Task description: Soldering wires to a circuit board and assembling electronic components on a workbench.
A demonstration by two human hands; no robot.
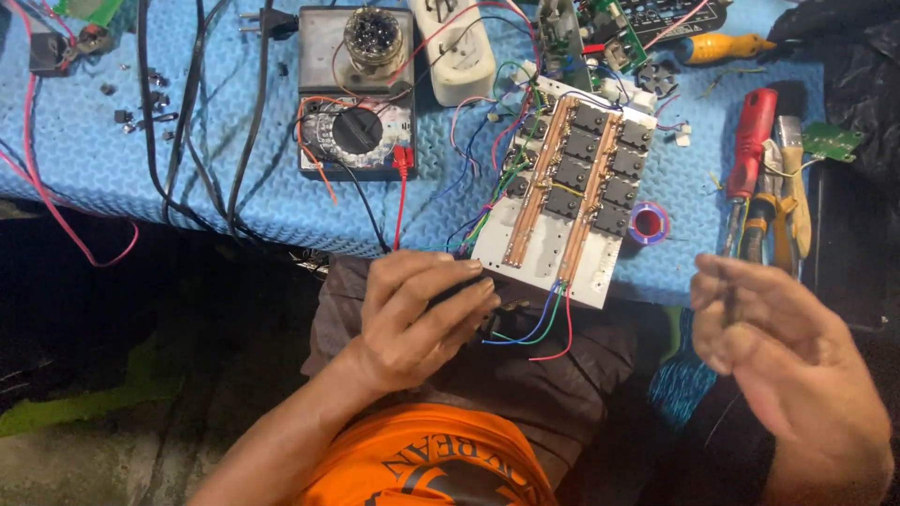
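A white circuit board with two copper bars and rows of black square components lies tilted over the near edge of the blue mat. Coloured wires hang from its near end. My left hand curls around a small dark part at the board's near left corner, fingers closed on it. Off to the right of the board, my right hand is blurred, its fingertips pinched on a thin dark object I cannot identify.
An analogue multimeter with red and black leads sits at the mat's middle. A white power strip lies behind it. Screwdrivers and pliers lie at the right, a small solder spool beside the board. Black cables cross the left.
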